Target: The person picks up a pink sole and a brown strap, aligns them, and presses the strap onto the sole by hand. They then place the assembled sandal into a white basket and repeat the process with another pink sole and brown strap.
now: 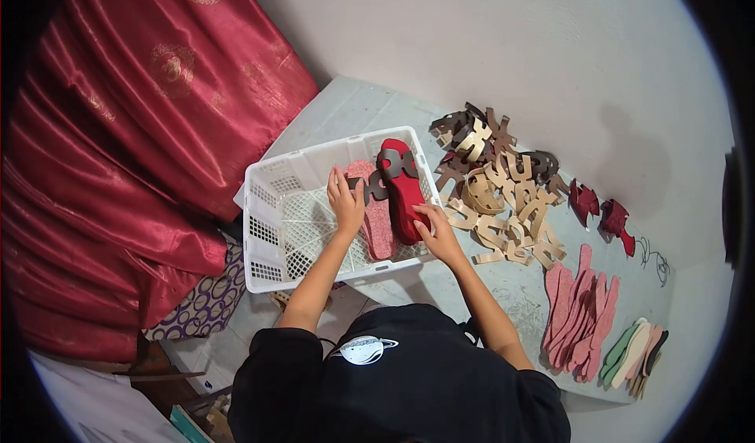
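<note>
A pink speckled sandal [379, 227] with a dark brown cut-out strap lies in a white plastic basket [263, 286]. My left hand [346, 205] is at its left side, thumb and fingers closed about the strap's edge. Against it on the right leans a red thick-soled sandal [404, 199] with a similar dark strap, tilted and raised toward the basket's right wall. My right hand [437, 232] grips this red sandal near its heel, fingertips on the sole. The fingers' undersides are hidden.
Beige and dark brown cut-out straps [511, 199] are heaped right of the basket on the grey table [472, 301]. Dark red straps [602, 207], pink insoles [580, 317] and green, cream and black insoles [631, 355] lie farther right. A red curtain [157, 128] hangs at left.
</note>
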A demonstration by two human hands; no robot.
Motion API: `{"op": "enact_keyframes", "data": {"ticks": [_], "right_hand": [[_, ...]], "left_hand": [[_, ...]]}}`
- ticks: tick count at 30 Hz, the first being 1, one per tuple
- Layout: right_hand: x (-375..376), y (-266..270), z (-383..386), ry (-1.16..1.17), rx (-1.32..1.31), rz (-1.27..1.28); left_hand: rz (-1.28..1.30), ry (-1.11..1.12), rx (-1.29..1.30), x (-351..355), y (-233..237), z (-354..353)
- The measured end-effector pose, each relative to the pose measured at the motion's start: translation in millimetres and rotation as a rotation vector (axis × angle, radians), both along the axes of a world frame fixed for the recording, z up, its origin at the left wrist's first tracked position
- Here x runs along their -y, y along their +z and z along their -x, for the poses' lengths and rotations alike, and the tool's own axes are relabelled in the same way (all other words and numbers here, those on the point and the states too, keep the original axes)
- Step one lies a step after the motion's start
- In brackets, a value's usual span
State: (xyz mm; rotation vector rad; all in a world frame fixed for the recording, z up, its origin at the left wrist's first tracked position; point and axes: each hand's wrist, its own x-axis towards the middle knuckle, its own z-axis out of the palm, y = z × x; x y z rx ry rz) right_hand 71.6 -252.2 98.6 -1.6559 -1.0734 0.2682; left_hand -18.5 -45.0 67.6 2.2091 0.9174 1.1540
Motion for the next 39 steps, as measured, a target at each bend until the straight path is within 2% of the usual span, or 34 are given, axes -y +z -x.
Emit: {"op": "enact_keyframes", "data": {"ticks": [2, 6, 9, 11, 12, 16, 19, 21, 23, 25, 27, 30, 31, 33, 35, 36, 38, 39], "right_hand": [[9.2, 2.8, -1.7, -0.043, 0.017, -0.014], [47.9, 9.2, -7.5, -0.15, 0.002, -0.041], [91.5, 4.8, -11.1, -0.31, -0.008, -0.044], [126.4, -5.6, -13.3, -0.444, -0.095, -0.086], [149.1, -11.1, -14.8, -0.492, -0.048, 0.003], [232.1, -31.5, -4.3, -0.774, -0.052, 0.071], [283.6, -46.5, 12.5, -1.014, -0.205, 0.057], [312.2, -56.1, 25.4, -1.217, -0.311, 0.081], [337.2, -70.2, 38.0, -1.335, -0.242, 0.076], [362.3, -92.3, 49.1, -1.476, -0.327, -0.146], [382.8, -101.2, 63.2, -1.568, -0.402, -0.197], [403.3, -93.6, 71.2, -1.701, -0.73, -0.869], [409.1, -87.0, 72.1, -1.717, -0.72, -0.881], [420.9, -77.6, 71.0, -1.698, -0.974, -1.045], [430.4, -78.2, 61.6, -1.676, -0.983, -1.099], [441.0, -95.0, 54.3, -1.672, -1.017, -1.109], [452.0, -109.9, 38.3, -1.724, -1.063, -1.107], [451.1, -103.0, 34.4, -1.723, -1.059, -1.114]], "left_hand": [[-0.212, -0.082, -0.028, 20.3, 24.1, -6.5], [-0.28, -0.347, -0.01, 80.2, 54.1, -29.1], [-0.26, -0.594, -0.037, 127.5, 56.7, -51.2], [-0.224, -0.719, -0.029, 161.3, 52.8, -67.6], [-0.221, -0.789, -0.045, 177.3, 48.8, -74.6], [-0.169, -1.052, -0.081, 234.8, 28.0, -95.6], [-0.121, -1.205, -0.132, 279.2, 9.6, -96.0], [-0.117, -1.389, -0.211, 307.0, -1.1, -90.7], [-0.136, -1.485, -0.23, 332.0, -4.7, -85.9], [-0.088, -1.607, -0.293, 354.5, -5.1, -81.1], [-0.102, -1.654, -0.278, 375.1, -5.8, -77.9], [0.019, -1.739, -0.309, 401.2, -9.8, -76.1], [0.1, -1.754, -0.278, 409.0, -14.4, -77.2], [0.174, -1.78, -0.243, 423.0, -21.1, -79.4], [0.901, -1.711, -0.603, 433.9, -26.0, -80.8], [0.895, -1.72, -0.603, 433.7, -19.1, -81.4], [1.287, -1.584, -1.033, 426.1, 1.6, -84.3], [1.28, -1.589, -1.033, 422.9, 3.7, -84.6]]}}
